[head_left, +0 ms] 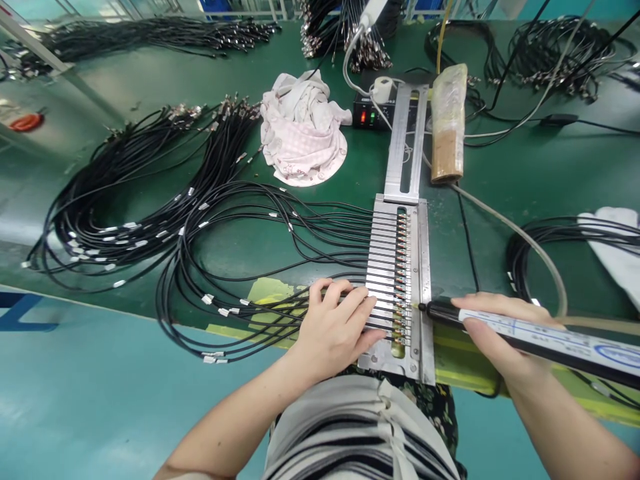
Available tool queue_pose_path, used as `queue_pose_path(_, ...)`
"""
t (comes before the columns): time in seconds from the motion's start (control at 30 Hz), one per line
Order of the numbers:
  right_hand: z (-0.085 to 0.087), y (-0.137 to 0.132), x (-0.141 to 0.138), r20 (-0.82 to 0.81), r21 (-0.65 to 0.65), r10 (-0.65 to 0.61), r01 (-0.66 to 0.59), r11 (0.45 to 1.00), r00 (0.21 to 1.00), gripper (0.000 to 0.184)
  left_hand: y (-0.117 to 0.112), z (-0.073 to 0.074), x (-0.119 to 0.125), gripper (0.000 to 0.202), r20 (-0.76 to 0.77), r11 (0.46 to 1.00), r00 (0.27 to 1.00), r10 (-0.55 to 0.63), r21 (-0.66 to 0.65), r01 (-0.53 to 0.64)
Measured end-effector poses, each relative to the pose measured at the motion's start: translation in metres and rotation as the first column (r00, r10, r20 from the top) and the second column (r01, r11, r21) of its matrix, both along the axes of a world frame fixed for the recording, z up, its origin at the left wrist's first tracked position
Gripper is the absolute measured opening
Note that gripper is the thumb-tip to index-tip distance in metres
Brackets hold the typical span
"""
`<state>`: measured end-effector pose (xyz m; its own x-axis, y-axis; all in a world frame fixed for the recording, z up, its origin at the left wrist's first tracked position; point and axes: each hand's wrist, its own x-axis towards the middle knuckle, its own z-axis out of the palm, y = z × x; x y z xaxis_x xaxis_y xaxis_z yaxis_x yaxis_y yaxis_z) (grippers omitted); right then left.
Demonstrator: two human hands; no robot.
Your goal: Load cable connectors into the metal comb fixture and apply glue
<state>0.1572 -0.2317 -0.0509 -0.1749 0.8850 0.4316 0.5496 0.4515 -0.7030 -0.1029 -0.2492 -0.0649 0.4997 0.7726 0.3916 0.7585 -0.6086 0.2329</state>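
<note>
A metal jig (pixel 423 267) lies on the green bench and holds a row of several black cables (pixel 320 227) with gold connectors (pixel 401 267) lined up in its slot. My left hand (pixel 335 330) lies on the cables at the jig's near left side, fingers curled and pressing them down. My right hand (pixel 500 333) grips a long pen-shaped tool (pixel 530 337) with a black tip. That tip (pixel 424 307) touches the jig's right rail next to the near connectors. A hose (pixel 525 243) runs from the tool up over the bench.
Loose bundles of black cables (pixel 125 200) cover the left of the bench. A pink-white cloth (pixel 303 130), a small black box with red and green lights (pixel 367 115) and a wrapped brown cylinder (pixel 447 127) sit behind the jig. White gloves (pixel 617 243) lie at right.
</note>
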Motion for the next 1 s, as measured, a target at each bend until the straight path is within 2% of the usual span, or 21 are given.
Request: queue_pose_path(1.0, 0.0082, 0.0028, -0.0061, -0.013, 0.038, 0.052, -0.051, 0.998, 0.999, 0.014, -0.0006, -0.0002, -0.0006, 0.035, -0.011, 1.0, 1.0, -0.002, -0.014, 0.001)
